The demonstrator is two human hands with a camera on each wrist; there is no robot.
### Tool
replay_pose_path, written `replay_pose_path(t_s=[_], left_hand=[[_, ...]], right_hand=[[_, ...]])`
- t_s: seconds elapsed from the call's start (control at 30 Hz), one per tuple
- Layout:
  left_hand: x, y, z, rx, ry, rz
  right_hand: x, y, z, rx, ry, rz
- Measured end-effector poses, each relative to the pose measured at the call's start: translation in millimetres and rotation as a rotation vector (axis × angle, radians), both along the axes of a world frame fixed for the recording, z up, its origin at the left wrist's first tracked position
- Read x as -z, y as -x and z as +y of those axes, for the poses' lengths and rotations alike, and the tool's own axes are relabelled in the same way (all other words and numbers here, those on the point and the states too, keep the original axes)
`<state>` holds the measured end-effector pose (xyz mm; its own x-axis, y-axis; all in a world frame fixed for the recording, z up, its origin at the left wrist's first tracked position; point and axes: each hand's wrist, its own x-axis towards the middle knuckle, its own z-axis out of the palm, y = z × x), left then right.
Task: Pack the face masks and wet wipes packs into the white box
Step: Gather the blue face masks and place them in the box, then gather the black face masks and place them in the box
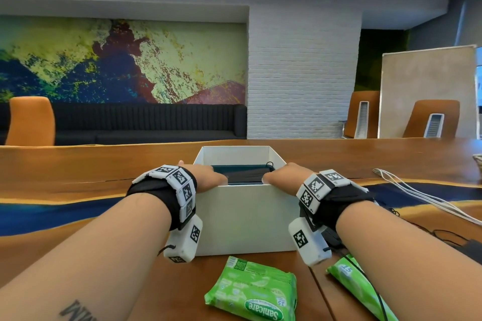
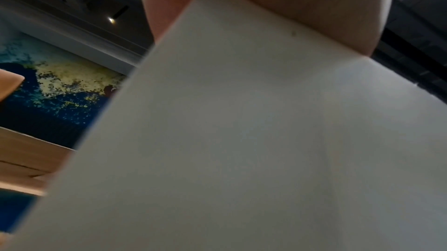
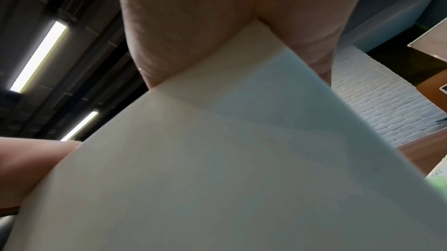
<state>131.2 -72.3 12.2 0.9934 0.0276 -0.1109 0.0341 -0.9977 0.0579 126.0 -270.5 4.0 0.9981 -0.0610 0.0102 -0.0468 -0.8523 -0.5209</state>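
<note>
- Now the left hand [image 1: 208,174] and right hand [image 1: 283,176] reach into the open white cardboard box [image 1: 245,219], probably settling the dark face masks [image 1: 243,176] flat inside.
- How the fingers lie, I cannot tell.
- Two green wet wipes packs [image 1: 254,292] wait on the brown wooden table [image 1: 78,164].

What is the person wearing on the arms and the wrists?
Both forearms are bare, without sleeves. Each wrist has a black strap, a band of white blocks with black square codes, and a white camera unit beneath. The left forearm has a dark tattoo.
</note>
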Motion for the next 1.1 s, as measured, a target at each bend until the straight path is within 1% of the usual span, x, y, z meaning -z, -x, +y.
replay_pose_path(t_s=[0.13,0.23,0.37,0.4,0.43,0.5,0.6,0.63,0.7,0.83,0.93,1.0,1.1], left_hand=[[-5,14,-5,-0.028,0.041,-0.001],[-13,28,-10,-0.032,0.028,0.02],[-8,26,-5,-0.096,0.149,-0.008],[-6,21,-3,-0.081,0.152,-0.021],[-4,19,-1,-0.035,0.15,-0.039],[-3,20,1,0.069,0.204,-0.105],[-3,31,6,0.173,0.315,-0.204],[-3,35,7,0.195,0.315,-0.219],[-3,41,3,0.242,0.27,-0.227],[-2,46,-13,0.325,0.189,-0.184],[3,46,-20,0.31,0.149,-0.143],[8,45,-20,0.284,0.129,-0.172],[13,45,-17,0.259,0.096,-0.226]], right_hand=[[1,-1,0,-0.013,0.015,-0.021],[2,-1,-1,-0.018,0.043,-0.027],[0,-2,-1,-0.036,0.13,-0.028],[0,-3,-1,-0.053,0.157,-0.03],[0,-3,-1,-0.08,0.179,-0.033],[1,-4,-3,-0.163,0.171,-0.076],[7,3,-11,-0.246,0.038,-0.261],[10,7,-14,-0.262,0.005,-0.31],[14,13,-21,-0.296,-0.018,-0.351],[13,25,-38,-0.28,-0.015,-0.317],[3,33,-59,-0.21,-0.035,-0.297],[-2,40,-74,-0.15,0.025,-0.281],[-6,48,-96,-0.067,0.206,-0.144]])
